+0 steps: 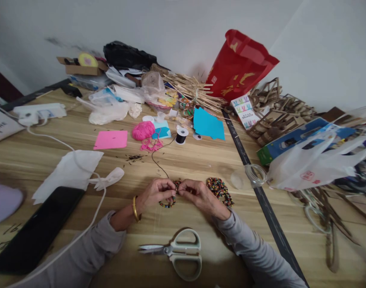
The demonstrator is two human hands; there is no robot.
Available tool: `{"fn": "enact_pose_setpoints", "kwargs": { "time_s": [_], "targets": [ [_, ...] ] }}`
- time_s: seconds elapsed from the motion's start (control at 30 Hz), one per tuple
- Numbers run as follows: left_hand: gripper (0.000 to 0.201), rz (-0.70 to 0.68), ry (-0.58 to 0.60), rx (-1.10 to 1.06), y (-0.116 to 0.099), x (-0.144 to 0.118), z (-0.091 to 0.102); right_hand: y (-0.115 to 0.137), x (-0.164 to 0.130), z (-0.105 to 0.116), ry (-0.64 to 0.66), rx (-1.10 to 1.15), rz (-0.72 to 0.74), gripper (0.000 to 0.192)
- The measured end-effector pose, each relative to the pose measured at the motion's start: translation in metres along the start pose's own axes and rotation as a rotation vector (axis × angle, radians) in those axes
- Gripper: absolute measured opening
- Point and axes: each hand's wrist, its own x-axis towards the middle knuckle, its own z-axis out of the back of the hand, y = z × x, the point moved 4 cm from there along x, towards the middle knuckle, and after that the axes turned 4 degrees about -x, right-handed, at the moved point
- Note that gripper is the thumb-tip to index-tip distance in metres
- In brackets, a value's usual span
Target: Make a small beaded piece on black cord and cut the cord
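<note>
Between my two hands is a string of small multicoloured beads, hanging partly below my fingers. My left hand, with a gold bangle at the wrist, is closed in a pinch on its left part. My right hand pinches the beads from the other side; the fingertips nearly meet. A black cord runs from the spool down to my left hand. Just right of my right hand lies a pile of beaded strands. Scissors with pale handles lie slightly open nearer to me.
Pink yarn, a pink paper and short black bits lie beyond my hands. At left are a black phone-like slab and a white cable. A clear coil and plastic bag sit right.
</note>
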Motion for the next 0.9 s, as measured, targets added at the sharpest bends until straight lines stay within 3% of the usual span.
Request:
{"fn": "enact_pose_setpoints", "kwargs": {
  "time_s": [0.7,0.9],
  "targets": [
    [0.027,0.033,-0.020,-0.004,0.004,0.003,0.007,-0.002,0.000,-0.001,-0.035,-0.099,0.040,0.011],
    [0.030,0.049,-0.040,-0.052,0.004,0.002,0.006,0.009,-0.001,0.001,-0.202,-0.107,0.105,0.013]
  ]
}}
